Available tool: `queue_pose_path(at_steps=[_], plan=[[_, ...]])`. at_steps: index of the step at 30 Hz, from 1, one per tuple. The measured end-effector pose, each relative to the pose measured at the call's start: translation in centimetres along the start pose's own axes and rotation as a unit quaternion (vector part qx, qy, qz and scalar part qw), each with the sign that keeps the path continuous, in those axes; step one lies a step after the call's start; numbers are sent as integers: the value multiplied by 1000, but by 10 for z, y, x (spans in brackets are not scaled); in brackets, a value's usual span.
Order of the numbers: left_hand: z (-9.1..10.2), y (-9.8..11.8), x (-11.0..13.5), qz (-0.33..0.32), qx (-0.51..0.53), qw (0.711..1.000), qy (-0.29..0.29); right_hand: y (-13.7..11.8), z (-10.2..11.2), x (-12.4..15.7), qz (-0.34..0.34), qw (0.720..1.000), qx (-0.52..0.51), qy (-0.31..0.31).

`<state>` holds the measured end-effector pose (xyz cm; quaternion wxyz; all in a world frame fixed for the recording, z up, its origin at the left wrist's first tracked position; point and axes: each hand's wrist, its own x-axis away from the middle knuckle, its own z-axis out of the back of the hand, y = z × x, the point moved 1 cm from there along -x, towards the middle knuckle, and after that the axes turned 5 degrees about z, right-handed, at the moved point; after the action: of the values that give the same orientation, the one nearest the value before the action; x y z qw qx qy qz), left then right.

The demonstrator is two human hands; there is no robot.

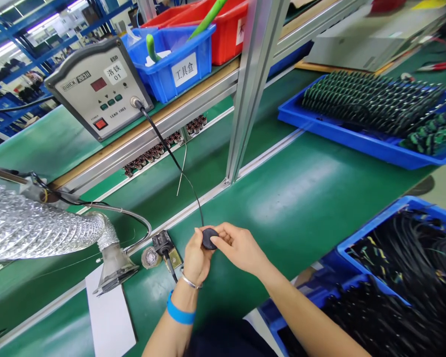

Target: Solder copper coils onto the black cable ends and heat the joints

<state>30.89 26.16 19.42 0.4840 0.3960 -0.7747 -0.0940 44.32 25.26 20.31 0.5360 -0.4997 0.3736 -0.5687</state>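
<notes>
Both my hands meet over the green bench mat near the front. My left hand (195, 259), with a blue wristband and a thin bracelet, is closed around a small round black part (209, 238). My right hand (238, 246) pinches the same black part from the right with its fingertips. A black cable (171, 151) runs from the soldering station down to just behind the part; whether it joins the part I cannot tell. A soldering iron holder (164, 246) sits just left of my left hand.
A grey soldering station (98, 88) stands on the shelf at upper left. A silver fume duct with hood (40, 229) reaches in from the left above a white sheet (109, 317). Blue trays of dark parts (371, 106) and black cables (401, 277) lie on the right. An aluminium post (245, 89) rises mid-bench.
</notes>
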Motion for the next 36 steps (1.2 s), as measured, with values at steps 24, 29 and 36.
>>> queue_pose_path(at_steps=[24, 29, 36], plan=[[16, -13, -5, -23, 84, 996, 37, 6, -2, 5, -58, 933, -339, -104], [9, -6, -3, -34, 99, 994, 15, 12, -1, -1, -100, 863, -468, -158], [-1, 4, 12, -62, 83, 994, -15, 25, -14, -2, -83, 903, -414, -80]])
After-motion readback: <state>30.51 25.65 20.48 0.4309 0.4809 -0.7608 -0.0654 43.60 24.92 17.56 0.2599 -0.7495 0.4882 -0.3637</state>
